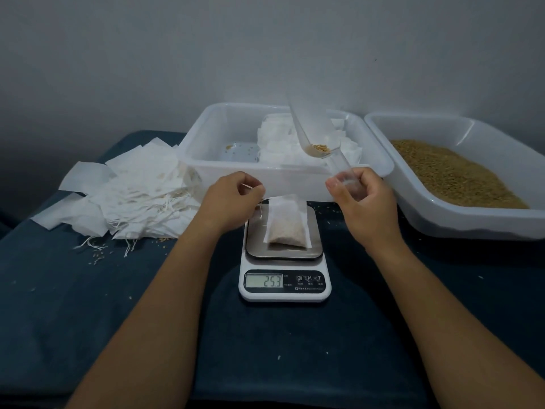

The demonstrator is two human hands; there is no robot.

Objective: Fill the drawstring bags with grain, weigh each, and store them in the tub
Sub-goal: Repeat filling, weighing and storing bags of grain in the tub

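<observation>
A white digital kitchen scale w/ a steel platform (284, 262) sits at centre; a filled white drawstring bag of grain (286, 224) lies flat on the platform, display reads 25.3. The left hand (233, 199), at 10 o'clock of the bag, has fingers curled and pinches the bag's thin white string (256, 208), which runs down to the bag's top-left corner. The right hand (364, 199), at 2 o'clock of the bag, grips the handle of a clear plastic scoop (317, 140) — the scoop tilts up and away over the tub, w/ a few grains in its bowl.

Around: at 12 o'clock, just behind the scale, a translucent white plastic tub (236, 169) holds stacked filled white bags on its right side and a pale perforated round piece (239, 152) at bottom left. At 2–3 o'clock, touching or nearly touching the tub, a second white plastic tray (442, 214) is full of golden-brown loose grain (451, 172). At 9–10 o'clock a loose heap of empty white drawstring bags (129, 196), strings trailing toward the near edge. The scoop and right hand overlap the tub's near-right rim; both forearms flank the scale.

Surface: a dark blue cloth-covered table (88, 305), stray grains scattered — mostly below the heap. Behind, a plain grey-white wall (147, 54), dim lighting.
</observation>
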